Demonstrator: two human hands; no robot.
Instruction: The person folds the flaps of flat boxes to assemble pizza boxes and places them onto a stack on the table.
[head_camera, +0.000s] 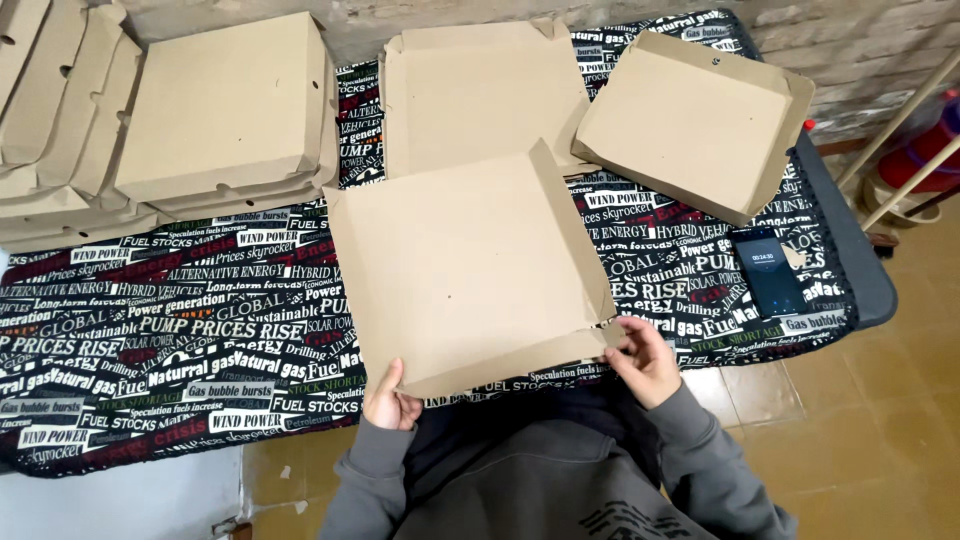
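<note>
A flat, half-folded corrugated cardboard box blank (465, 270), plain brown and matte with sharp creases along its raised side flaps, is held over the near edge of the table. Its near left corner is gripped by the left hand (390, 400), the thumb pressed on top and the fingers hidden beneath. Its near right corner, where a flap and tab meet, is pinched by the right hand (645, 362), the fingers closed on the card edge. The table is covered by a black cloth (200, 330) printed all over with white, red and green lettering. A folded, closed box (225, 105) sits at the far left beside a stack of further flat-lidded boxes (55, 120). Another open blank (480, 85) lies just behind the held one, partly overlapped by it. A tray-shaped box with raised walls (695, 120) rests tilted at the far right. A dark smartphone (768, 272) with a lit screen lies near the right edge of the cloth.
</note>
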